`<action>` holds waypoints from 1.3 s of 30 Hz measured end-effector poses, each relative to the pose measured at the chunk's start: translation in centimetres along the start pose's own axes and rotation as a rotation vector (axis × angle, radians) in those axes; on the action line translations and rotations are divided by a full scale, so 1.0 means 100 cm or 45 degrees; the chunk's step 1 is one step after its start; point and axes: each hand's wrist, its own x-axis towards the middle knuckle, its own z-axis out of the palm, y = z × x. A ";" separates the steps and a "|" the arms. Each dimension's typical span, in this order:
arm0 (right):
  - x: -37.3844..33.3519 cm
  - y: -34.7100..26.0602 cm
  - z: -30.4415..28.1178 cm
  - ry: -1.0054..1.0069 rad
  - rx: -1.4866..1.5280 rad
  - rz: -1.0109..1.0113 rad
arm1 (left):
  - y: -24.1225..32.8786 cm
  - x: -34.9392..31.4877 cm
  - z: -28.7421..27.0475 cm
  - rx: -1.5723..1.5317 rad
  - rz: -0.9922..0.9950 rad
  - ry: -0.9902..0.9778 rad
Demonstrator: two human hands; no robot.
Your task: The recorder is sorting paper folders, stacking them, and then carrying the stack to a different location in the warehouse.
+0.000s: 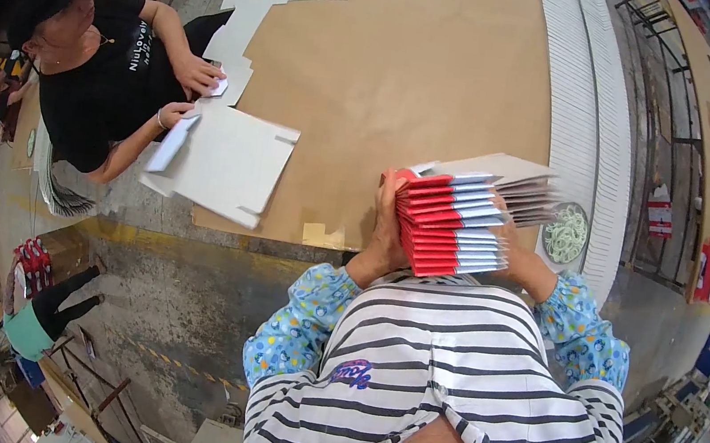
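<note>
Between my two hands I hold a stack of folded cardboard pieces (453,225), with red and white printed edges toward me and grey-brown flaps fanned out at the far right. My left hand (386,230) presses against the stack's left side, its fingers closed round the edge. On the right side my right hand (509,242) grips the stack, partly hidden behind it and somewhat blurred. The stack is held over the front edge of the brown table (429,70), close to my body.
A clear dish of pale green rubber bands (566,233) sits right of my hands, beside long rows of white card edges (597,119). At left, a co-worker (114,73) in black handles white card over flat white sheets (237,161). Tape (323,235) lies on the table's front edge.
</note>
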 end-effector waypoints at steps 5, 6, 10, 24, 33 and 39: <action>0.020 -0.003 -0.005 0.233 0.026 -0.009 | 0.020 0.029 -0.014 -0.059 0.142 0.127; 0.022 -0.002 -0.008 0.191 -0.017 -0.027 | 0.016 0.026 -0.011 -0.058 0.146 0.133; 0.018 0.001 -0.037 0.042 -0.023 0.070 | 0.013 0.023 -0.008 -0.622 -0.339 0.009; 0.093 -0.086 -0.089 -0.245 -0.515 0.022 | -0.010 0.016 0.005 -0.440 -0.107 0.058; 0.060 -0.024 -0.088 0.357 0.597 0.265 | 0.000 0.024 -0.003 -0.384 -0.071 0.087; 0.058 -0.014 -0.031 0.489 1.486 0.488 | -0.014 0.016 0.007 -0.511 -0.148 0.054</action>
